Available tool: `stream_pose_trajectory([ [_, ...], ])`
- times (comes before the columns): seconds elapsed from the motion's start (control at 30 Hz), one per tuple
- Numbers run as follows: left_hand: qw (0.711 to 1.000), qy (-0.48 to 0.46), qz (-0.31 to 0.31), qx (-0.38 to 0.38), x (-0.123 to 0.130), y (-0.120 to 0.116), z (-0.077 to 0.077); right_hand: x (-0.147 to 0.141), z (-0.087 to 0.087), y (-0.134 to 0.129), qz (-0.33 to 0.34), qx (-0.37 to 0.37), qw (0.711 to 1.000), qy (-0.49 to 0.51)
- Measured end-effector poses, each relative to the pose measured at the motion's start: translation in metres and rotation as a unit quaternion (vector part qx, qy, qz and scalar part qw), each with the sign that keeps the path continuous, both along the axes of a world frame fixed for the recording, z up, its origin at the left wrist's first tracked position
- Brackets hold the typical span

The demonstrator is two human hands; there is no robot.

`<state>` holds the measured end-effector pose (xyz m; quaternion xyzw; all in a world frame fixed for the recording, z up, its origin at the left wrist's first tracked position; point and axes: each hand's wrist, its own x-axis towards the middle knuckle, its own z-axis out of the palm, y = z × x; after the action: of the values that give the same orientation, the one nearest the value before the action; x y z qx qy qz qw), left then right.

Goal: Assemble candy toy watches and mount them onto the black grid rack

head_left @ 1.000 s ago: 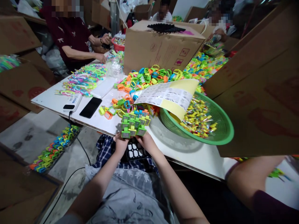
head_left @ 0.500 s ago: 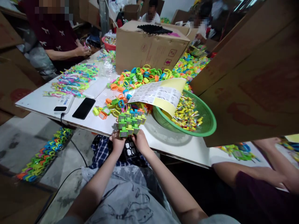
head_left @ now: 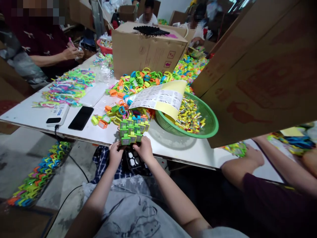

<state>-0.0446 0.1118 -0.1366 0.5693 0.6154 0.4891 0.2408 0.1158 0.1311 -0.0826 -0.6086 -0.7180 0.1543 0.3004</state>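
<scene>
A block of toy watches, mostly green and yellow with blue and orange at the back, stands in rows at the table's near edge. My left hand grips its lower left side, fingers curled in and partly hidden. From the lower right, my right hand closes on the same block, thumb turned inward. Just below my hands is a black object with white squares, over checked cloth. Loose toy watches lie heaped behind the block.
A green basket of small wrapped yellow pieces stands at right, a label sheet leaning over it. Left are a phone and a white power bank with a cable. Cardboard boxes block the back and right. Co-workers' arms reach in at right.
The view has swung slightly, so the table scene sits further left. My hands stay on the block of toy watches. At right, a co-worker's arm has shifted over the table.
</scene>
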Motion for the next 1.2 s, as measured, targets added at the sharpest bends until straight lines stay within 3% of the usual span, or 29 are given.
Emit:
stream_pose_trajectory([
  [0.17,0.999,0.014,-0.047,0.022,0.004,0.005,0.006,0.004,-0.009,0.0,0.002,-0.005,0.998,0.057],
  [0.37,0.997,0.036,-0.07,-0.006,0.004,0.009,0.008,0.007,-0.016,-0.002,-0.003,-0.018,0.997,0.075],
  [0.53,0.996,0.041,-0.074,-0.014,0.003,0.011,0.011,0.007,-0.013,0.0,0.011,-0.016,0.996,0.083],
  [0.73,0.996,0.047,-0.066,-0.025,0.004,0.011,0.013,0.026,-0.005,-0.004,0.077,-0.045,0.99,0.106],
  [0.93,0.997,0.046,-0.052,-0.037,0.005,0.01,0.015,0.074,-0.011,-0.027,-0.023,-0.046,0.974,0.219],
  [1.07,0.997,0.037,-0.056,-0.037,0.006,0.01,0.013,0.098,-0.017,-0.042,-0.082,-0.018,0.985,0.153],
  [1.2,0.996,0.02,-0.075,-0.039,0.005,0.012,0.01,0.105,-0.019,-0.05,-0.115,-0.003,0.987,0.111],
])
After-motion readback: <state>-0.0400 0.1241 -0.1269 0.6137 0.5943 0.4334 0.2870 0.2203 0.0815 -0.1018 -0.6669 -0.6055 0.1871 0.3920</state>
